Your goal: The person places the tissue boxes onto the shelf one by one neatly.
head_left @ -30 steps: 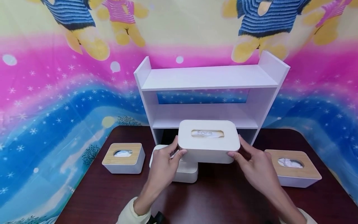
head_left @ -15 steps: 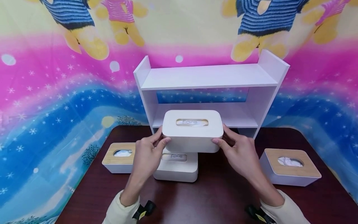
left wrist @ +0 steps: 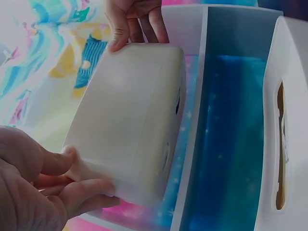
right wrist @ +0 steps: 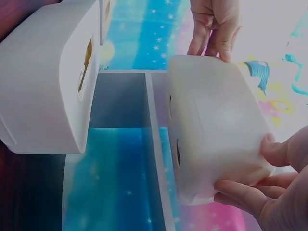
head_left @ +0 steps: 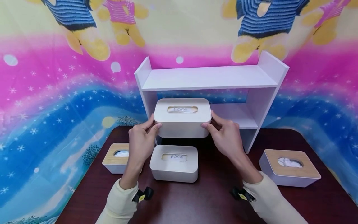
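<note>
A white tissue box (head_left: 182, 117) marked "Face" is held in the air in front of the white shelf unit's (head_left: 208, 77) middle shelf, at its left side. My left hand (head_left: 141, 137) grips its left end and my right hand (head_left: 223, 135) grips its right end. The wrist views show the box's underside (left wrist: 127, 120) (right wrist: 216, 125) with fingers curled on both ends. A second white "Face" box (head_left: 174, 162) rests on the dark table (head_left: 212, 199) just below the held one.
Two white boxes with wooden lids stand on the table, one at the left (head_left: 117, 157) partly behind my left forearm, one at the right (head_left: 289, 167). A colourful printed cloth (head_left: 56, 102) hangs behind the shelf unit.
Both hands have lifted the white box up and to the left, away from me, from just above the table to the level of the middle shelf. The second box below is now uncovered.
</note>
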`<state>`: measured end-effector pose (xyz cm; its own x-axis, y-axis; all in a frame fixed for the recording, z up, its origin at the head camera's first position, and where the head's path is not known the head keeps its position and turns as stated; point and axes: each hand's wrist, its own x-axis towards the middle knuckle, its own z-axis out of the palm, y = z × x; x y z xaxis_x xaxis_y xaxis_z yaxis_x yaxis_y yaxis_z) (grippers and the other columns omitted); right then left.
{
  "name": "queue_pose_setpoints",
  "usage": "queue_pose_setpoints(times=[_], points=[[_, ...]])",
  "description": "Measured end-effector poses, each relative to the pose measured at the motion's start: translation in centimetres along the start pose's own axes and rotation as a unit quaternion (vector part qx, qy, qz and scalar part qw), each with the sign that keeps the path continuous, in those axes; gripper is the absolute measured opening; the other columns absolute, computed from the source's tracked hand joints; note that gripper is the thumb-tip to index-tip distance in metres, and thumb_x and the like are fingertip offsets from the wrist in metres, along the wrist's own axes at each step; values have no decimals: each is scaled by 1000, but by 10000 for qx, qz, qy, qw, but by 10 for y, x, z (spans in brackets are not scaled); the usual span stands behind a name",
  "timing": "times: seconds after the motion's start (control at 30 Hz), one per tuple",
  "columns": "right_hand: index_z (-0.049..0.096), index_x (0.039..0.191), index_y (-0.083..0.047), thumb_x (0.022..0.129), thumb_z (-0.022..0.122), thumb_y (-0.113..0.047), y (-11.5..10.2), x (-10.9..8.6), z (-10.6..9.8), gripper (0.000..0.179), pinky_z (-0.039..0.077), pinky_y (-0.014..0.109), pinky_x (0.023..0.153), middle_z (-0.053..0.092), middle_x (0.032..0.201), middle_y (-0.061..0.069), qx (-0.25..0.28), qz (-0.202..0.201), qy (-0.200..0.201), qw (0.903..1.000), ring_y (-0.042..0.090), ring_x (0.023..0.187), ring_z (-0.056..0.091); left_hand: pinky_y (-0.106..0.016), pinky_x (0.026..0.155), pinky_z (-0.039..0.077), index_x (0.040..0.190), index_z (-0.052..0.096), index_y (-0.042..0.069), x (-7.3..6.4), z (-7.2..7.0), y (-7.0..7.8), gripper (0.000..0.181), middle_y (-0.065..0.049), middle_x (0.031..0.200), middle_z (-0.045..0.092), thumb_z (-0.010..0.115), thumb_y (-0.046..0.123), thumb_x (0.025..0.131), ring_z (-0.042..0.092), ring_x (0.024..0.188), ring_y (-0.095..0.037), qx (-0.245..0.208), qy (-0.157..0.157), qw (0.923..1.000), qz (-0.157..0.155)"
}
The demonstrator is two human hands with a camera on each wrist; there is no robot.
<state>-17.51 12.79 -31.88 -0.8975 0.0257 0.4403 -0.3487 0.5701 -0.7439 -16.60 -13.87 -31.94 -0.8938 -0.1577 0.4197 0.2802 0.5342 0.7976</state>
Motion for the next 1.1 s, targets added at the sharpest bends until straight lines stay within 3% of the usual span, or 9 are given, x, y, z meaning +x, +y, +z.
queue_pose_setpoints(times=[0.1, 0.2, 0.27, 0.37, 0.47, 0.67, 0.9, 1.1], points=[[55, 154, -16, 99, 80, -31, 0, 8, 7, 62, 64, 51, 95, 72, 136, 15, 166, 31, 84, 9998, 26, 122, 73, -38, 87, 66, 148, 62, 10, 8, 4, -2, 49, -17, 135, 73, 74, 25, 103, 77, 113, -28, 96, 238, 9997, 61], [56, 154, -16, 99, 80, -31, 1, 14, 15, 61, 64, 50, 95, 73, 135, 14, 239, 69, 129, 9996, 26, 122, 74, -28, 67, 62, 147, 63, 9, 14, 9, -5, 48, -19, 132, 74, 74, 24, 103, 79, 104, -30, 88, 421, 9990, 109], [56, 154, -16, 100, 79, -31, 1, 18, 19, 61, 65, 50, 93, 73, 136, 14, 254, 93, 126, 9996, 26, 121, 74, -26, 66, 61, 147, 63, 8, 18, 12, -7, 47, -20, 134, 73, 73, 22, 104, 79, 105, -30, 67, 512, 9986, 115], [56, 153, -16, 100, 79, -31, 2, 23, 24, 60, 66, 49, 88, 74, 135, 14, 282, 126, 139, 9994, 26, 119, 76, -35, 83, 67, 146, 63, 6, 22, 15, -10, 46, -19, 139, 69, 73, 20, 104, 76, 115, -31, 19, 622, 9980, 144], [57, 153, -16, 100, 79, -31, 2, 27, 28, 59, 66, 48, 87, 75, 134, 14, 305, 201, 175, 9992, 27, 119, 76, -45, 93, 62, 145, 63, 5, 25, 19, -13, 45, -19, 142, 66, 73, 19, 103, 72, 122, -32, -66, 732, 9972, 159], [59, 150, -13, 100, 79, -31, 2, 33, 33, 57, 64, 49, 96, 74, 134, 15, 326, 303, 247, 9987, 28, 122, 74, -45, 96, 62, 143, 64, 6, 31, 26, -18, 44, -19, 141, 67, 74, 20, 103, 71, 123, -31, -106, 949, 9953, 175], [62, 146, -10, 99, 80, -30, 5, 38, 43, 55, 64, 48, 95, 73, 135, 16, 373, 289, 441, 9979, 28, 119, 75, -48, 96, 61, 141, 67, 7, 33, 30, -22, 43, -18, 139, 68, 75, 22, 102, 72, 121, -32, 25, 1220, 9925, 83], [66, 142, -9, 97, 82, -32, 6, 40, 50, 53, 64, 48, 94, 75, 130, 16, 333, 330, 808, 9956, 28, 115, 76, -50, 95, 61, 139, 68, 6, 34, 34, -25, 41, -19, 135, 71, 75, 21, 101, 73, 119, -33, 106, 1382, 9901, 203]])
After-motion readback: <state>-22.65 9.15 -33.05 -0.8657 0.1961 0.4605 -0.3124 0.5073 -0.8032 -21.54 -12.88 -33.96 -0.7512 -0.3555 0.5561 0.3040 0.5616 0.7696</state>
